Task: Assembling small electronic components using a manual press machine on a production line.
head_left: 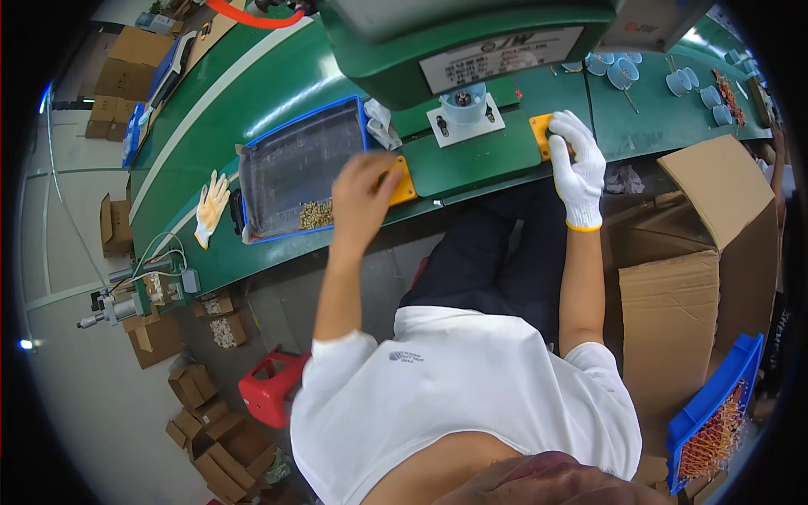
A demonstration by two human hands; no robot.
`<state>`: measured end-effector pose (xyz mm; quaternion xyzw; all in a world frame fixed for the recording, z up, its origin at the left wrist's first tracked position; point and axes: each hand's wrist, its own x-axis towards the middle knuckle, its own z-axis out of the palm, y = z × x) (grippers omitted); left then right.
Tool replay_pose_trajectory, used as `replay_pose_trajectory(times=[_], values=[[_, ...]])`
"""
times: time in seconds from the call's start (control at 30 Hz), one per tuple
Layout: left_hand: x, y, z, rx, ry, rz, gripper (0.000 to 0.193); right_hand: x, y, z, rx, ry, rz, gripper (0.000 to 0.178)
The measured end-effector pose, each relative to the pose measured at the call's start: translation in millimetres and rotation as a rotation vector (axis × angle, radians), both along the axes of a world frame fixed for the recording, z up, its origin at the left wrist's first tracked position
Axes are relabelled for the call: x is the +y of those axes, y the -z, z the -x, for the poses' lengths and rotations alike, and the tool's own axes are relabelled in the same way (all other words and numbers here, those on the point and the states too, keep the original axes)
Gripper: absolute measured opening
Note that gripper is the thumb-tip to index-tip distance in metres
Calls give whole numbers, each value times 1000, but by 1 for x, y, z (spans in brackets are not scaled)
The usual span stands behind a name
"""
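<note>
My bare left hand [362,195] hovers at the left yellow button block [406,180] on the front of a green press [480,164]. Its fingers are bent and blurred; whether they touch the block is unclear. My right hand [576,164], in a white knit glove, lies over the right yellow button block [540,135] with its fingers stretched out and nothing seen in them. Between the blocks, a pale metal plate [475,130] carries a light-blue round cup [464,105] with a dark part inside, beneath the press head [480,50].
Left of the press stands a blue-rimmed tray [290,139] with small brass-coloured parts [316,215]. A spare glove [212,206] lies farther left. Several light-blue cups [624,73] stand at the right rear. Cardboard boxes [669,320] and a blue crate [699,412] are at my right.
</note>
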<state>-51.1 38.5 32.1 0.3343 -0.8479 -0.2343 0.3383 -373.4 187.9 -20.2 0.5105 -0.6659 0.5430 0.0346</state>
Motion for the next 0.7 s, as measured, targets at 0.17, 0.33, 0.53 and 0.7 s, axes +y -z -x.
replay_pose_trajectory(times=[0.17,0.33,0.53,0.7], values=[[15,37,-26,138,-126,229,14,-3,-3,-3,-1,4,68,20],[-1,10,-31,-111,95,358,14,0,-3,-10,176,70,-29,23],[-33,23,-66,-127,-249,145,24,-2,6,-6,-542,-61,77,26],[-29,24,-100,-391,-164,68,29,-9,6,-5,-542,-79,33,26]])
